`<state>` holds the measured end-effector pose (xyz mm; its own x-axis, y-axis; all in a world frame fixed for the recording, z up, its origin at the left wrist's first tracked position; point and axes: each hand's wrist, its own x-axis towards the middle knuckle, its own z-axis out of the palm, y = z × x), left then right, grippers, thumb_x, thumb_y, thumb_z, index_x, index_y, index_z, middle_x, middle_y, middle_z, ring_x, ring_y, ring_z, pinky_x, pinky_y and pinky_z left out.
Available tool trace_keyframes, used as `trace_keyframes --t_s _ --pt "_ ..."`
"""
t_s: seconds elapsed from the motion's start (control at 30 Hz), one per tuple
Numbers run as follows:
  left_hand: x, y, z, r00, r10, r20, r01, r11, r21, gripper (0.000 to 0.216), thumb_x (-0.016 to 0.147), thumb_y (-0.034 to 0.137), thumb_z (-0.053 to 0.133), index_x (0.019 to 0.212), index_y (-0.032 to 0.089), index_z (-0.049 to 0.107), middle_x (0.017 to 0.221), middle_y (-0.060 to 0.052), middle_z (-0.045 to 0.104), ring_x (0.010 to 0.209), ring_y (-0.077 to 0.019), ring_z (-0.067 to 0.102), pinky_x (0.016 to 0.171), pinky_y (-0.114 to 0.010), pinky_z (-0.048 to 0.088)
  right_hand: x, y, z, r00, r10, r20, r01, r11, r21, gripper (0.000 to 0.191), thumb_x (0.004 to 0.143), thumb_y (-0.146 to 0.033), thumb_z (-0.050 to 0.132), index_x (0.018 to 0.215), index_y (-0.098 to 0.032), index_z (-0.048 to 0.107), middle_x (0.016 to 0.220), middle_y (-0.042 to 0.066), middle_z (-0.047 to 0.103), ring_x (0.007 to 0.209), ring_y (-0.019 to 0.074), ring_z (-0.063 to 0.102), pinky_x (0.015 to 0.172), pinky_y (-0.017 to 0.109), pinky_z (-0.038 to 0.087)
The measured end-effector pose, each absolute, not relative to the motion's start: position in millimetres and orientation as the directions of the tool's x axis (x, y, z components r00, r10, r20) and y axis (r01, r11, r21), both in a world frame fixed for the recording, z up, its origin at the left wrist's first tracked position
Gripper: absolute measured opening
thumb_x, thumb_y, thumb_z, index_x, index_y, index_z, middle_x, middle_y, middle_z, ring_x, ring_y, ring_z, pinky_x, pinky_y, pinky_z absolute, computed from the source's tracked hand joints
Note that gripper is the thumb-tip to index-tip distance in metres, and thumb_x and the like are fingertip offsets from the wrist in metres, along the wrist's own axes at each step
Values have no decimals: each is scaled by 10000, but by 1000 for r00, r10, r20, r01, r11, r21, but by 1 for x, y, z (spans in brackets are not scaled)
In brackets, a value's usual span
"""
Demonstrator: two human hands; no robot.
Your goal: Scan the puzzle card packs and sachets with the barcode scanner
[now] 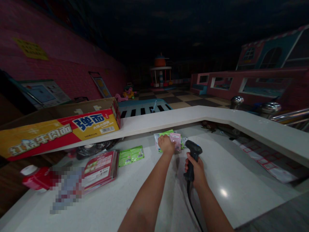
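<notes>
My right hand (198,169) is wrapped round the handle of a black barcode scanner (193,146). The scanner stands upright with its head to the top, and its cable runs down towards me. At the back of the counter, my left hand (166,144) is closed on small flat packets, its fingers curled over them. A pink packet (178,138) shows at its right side, with green packets (169,131) behind; the fingers hide part of the pile. To the left lies a flat green packet (131,156), apart from both hands.
A stack of red packets (101,167) and a red bottle with a white cap (36,178) sit on the left of the counter (236,190). The raised white ledge (183,113) carries an open noodle carton (96,124). Printed sheets (263,158) lie under the ledge at right.
</notes>
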<state>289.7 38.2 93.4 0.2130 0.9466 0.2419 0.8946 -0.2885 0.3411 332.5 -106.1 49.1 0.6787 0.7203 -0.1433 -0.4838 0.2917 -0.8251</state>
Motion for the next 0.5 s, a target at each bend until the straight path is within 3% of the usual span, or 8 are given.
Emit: trace_keyframes --t_s 0.17,0.3,0.4,0.5 --pt "289 32 99 283 938 201 828 -344 442 202 821 316 681 949 178 605 968 -83 698 1000 -232 625 820 -300 434 333 -106 48 676 719 -158 -498 289 -818 486 596 -484 855 893 -196 599 524 -64 581 371 92 490 325 186 392" --pt "273 24 101 304 928 216 711 -372 597 117 877 296 597 909 194 550 894 -64 687 876 -208 653 737 -289 448 332 -106 49 672 724 -153 -501 292 -815 494 595 -480 854 904 -192 598 522 -71 582 362 88 486 320 181 388" --pt "247 23 91 262 930 257 504 -359 786 100 904 289 530 903 195 494 804 -45 647 750 -200 654 631 -285 477 331 -107 49 663 733 -151 -508 292 -811 491 594 -465 857 912 -196 597 524 -74 585 365 87 489 327 182 396" --pt "214 26 72 177 967 183 143 -209 967 216 889 402 533 900 207 440 738 1 600 544 -166 607 471 -277 483 329 -108 50 655 742 -144 -509 291 -810 488 584 -457 865 897 -199 592 518 -74 581 370 86 491 328 180 396"
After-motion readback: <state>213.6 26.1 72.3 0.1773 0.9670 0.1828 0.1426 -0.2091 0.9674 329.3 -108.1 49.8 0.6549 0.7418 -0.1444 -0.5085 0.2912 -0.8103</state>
